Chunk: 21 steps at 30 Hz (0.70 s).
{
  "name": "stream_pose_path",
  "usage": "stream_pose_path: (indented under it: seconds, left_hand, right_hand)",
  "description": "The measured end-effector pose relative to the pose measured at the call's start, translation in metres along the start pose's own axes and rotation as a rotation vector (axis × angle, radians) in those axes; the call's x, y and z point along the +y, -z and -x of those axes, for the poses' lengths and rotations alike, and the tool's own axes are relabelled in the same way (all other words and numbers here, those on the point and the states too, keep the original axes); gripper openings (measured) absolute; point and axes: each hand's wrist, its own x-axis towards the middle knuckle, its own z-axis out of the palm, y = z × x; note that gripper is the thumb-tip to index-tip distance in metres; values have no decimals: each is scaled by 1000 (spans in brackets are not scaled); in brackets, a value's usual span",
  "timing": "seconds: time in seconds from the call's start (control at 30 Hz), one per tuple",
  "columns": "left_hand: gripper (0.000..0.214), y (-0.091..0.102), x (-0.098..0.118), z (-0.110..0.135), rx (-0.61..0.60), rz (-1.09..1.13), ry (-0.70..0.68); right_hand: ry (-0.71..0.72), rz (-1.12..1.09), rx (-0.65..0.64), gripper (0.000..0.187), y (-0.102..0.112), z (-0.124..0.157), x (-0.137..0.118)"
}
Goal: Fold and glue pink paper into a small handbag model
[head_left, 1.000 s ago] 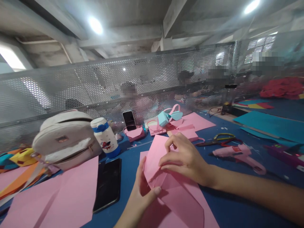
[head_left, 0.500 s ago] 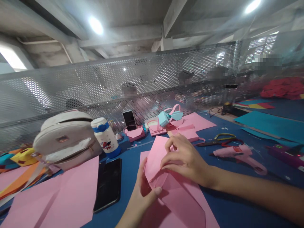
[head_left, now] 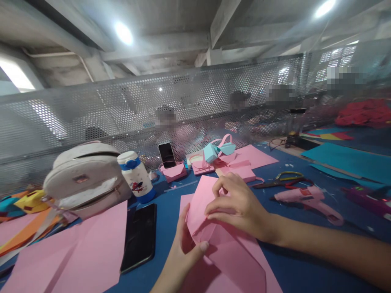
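A pink sheet of paper (head_left: 235, 260), partly folded, lies on the blue table (head_left: 165, 203) in front of me. My left hand (head_left: 180, 252) pinches its lower left fold, thumb on top and fingers hidden behind the raised flap. My right hand (head_left: 238, 205) rests on the raised flap with fingers curled, pressing the fold near the middle. Both hands are closed on the paper.
A black phone (head_left: 139, 238) and a second pink sheet (head_left: 76, 252) lie to the left. Behind them stand a white bag (head_left: 82, 177) and a white bottle (head_left: 136, 175). Scissors (head_left: 282, 179) and a pink glue gun (head_left: 308, 197) lie at right. A perforated metal screen (head_left: 122, 106) closes the back, with people behind it.
The hands have shifted only slightly; my right hand has eased a little leftward and down on the flap, flattening the fold somewhat. Nothing else has moved.
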Motion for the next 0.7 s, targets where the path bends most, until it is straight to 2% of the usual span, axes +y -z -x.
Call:
stream_pose_path:
  seconds: [0.4, 0.7]
  left_hand:
    - [99, 1, -1, 0, -22, 31, 33]
    - [93, -1, 5, 2, -14, -8, 34]
  right_hand:
    - [-13, -16, -24, 7, 0, 3, -2]
    - [2, -26, -44, 8, -2, 2, -3]
